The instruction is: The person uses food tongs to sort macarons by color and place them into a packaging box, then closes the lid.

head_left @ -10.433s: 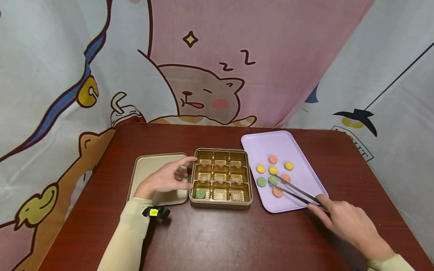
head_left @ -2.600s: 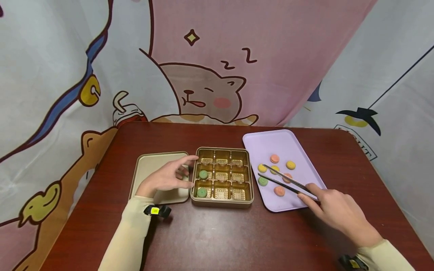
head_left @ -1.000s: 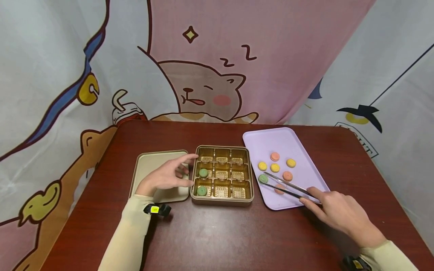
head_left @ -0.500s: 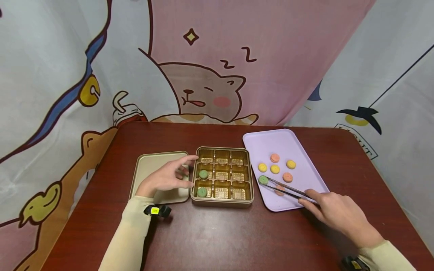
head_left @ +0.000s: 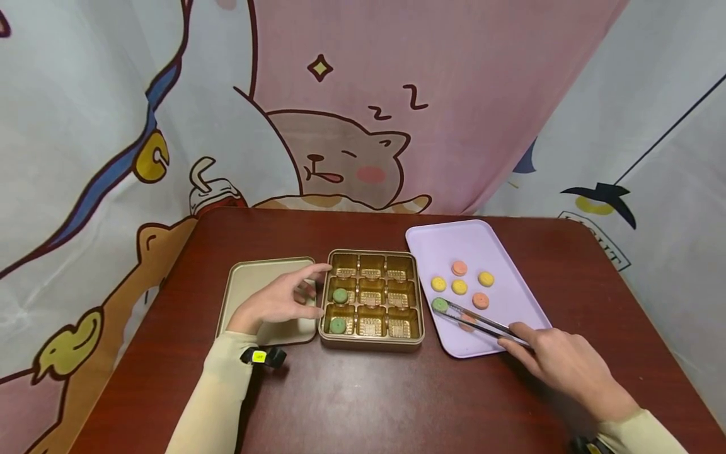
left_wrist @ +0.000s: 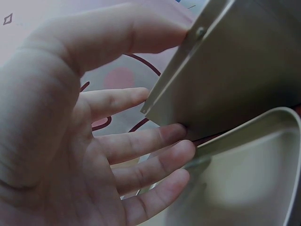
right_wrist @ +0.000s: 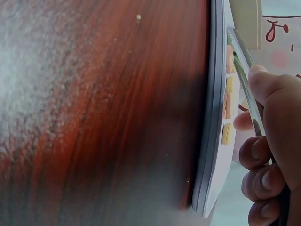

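My right hand (head_left: 570,366) grips metal tongs (head_left: 489,323) whose tips sit around a green macaron (head_left: 439,304) near the left edge of the lilac tray (head_left: 454,243). Several yellow and pink macarons lie close by, one pink macaron (head_left: 467,321) partly behind the tongs. To the left stands a gold box (head_left: 371,342) with nine compartments; green macarons rest in its front-left compartment and the one behind it. My left hand (head_left: 278,299) is spread at the box's left side. In the left wrist view, thumb and index fingertip touch the box wall (left_wrist: 225,70).
Under my left hand lies a flat gold lid (head_left: 249,277), left of the box. All of it stands on a dark red-brown wooden table (head_left: 363,403), and a printed curtain (head_left: 482,94) hangs behind the far edge.
Over ten seconds a second green macaron has come to lie in the box, and one fewer is on the tray. In the last second the tongs have closed in around the green macaron there.
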`<state>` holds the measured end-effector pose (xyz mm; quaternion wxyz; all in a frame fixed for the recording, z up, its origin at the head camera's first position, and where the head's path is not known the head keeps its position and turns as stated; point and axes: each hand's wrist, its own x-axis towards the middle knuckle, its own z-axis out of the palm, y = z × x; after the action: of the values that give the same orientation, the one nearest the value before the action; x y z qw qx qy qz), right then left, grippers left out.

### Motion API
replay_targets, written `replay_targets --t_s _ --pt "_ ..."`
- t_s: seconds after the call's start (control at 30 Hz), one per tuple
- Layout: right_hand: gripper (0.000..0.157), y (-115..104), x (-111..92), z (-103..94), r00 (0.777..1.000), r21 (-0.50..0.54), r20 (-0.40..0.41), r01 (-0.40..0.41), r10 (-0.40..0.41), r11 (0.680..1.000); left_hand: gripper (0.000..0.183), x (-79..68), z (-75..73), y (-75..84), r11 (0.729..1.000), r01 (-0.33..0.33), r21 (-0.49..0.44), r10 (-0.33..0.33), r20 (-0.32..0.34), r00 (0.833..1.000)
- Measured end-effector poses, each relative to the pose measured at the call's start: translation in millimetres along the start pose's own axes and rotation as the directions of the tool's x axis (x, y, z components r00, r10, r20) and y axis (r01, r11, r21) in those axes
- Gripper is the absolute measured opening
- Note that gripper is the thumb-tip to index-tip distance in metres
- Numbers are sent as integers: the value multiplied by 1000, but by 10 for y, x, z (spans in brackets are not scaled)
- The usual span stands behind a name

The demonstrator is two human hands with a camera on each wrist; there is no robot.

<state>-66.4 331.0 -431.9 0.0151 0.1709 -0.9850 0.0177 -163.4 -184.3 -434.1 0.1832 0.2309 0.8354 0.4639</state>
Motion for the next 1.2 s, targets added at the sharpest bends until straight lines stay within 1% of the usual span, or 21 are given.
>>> replay_targets --t_s 0.33,0.57,0.87,1.0,1.2 --pt "30 -8 -40 13 999 22 -48 -2 3 1000 89 -25 33 -15 1000 2 7 -2 -2 1000" --pt "29 -2 -52 -7 998 34 -64 -16 18 999 89 -36 45 -17 1000 -4 -3 4 4 1000" --pt "30 32 -23 -76 984 44 -179 -7 15 999 89 -18 25 6 1000 -11 10 11 -3 1000" --pt "32 28 -10 -111 978 50 -208 -2 12 999 90 -15 24 11 1000 -9 8 9 -6 1000" --pt "32 16 24 -184 977 33 -215 0 7 999 90 -11 12 11 1000 -19 17 19 -10 1000"
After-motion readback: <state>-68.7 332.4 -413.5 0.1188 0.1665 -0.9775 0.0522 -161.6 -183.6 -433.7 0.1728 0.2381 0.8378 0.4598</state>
